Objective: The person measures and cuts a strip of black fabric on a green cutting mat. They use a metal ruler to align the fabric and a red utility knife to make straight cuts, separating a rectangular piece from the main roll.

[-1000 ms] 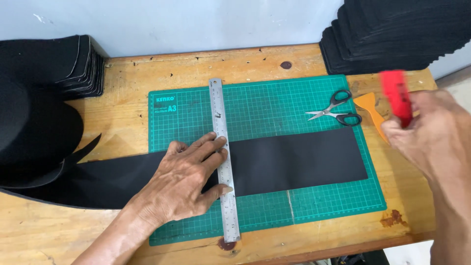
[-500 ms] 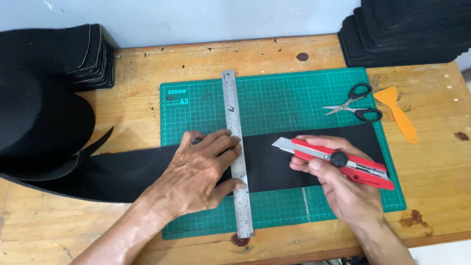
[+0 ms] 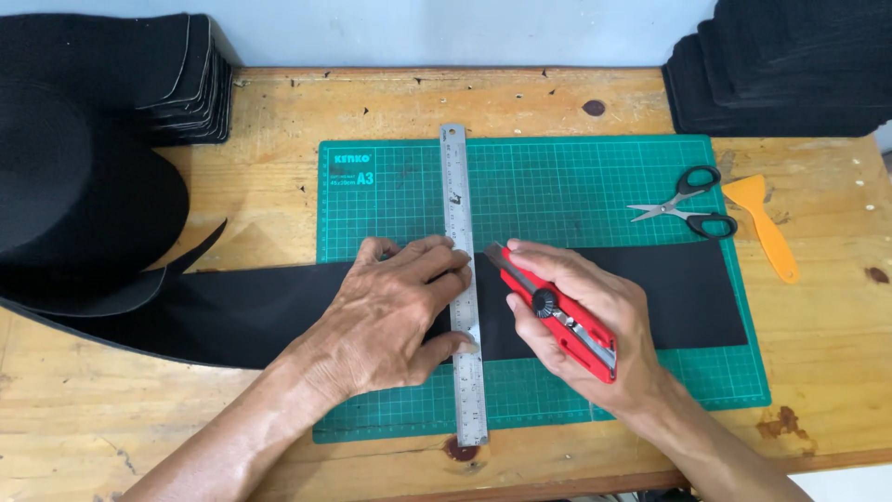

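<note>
The black felt strip (image 3: 688,293) is lying across the green cutting mat (image 3: 576,186), running off its left edge. The left hand (image 3: 390,316) is pressing flat, fingers spread, on the steel ruler (image 3: 458,232). The right hand (image 3: 581,321), clamped on the red utility knife (image 3: 557,316), has just brought its blade to the ruler's right edge, ready for cutting. Scissors (image 3: 688,209) and an orange scraper (image 3: 767,223) are sitting far right.

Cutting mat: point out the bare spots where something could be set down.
Free: the cutting mat above the black strip, right of the ruler, up to the scissors. Crowded: the middle, where the left hand and right hand work.
</note>
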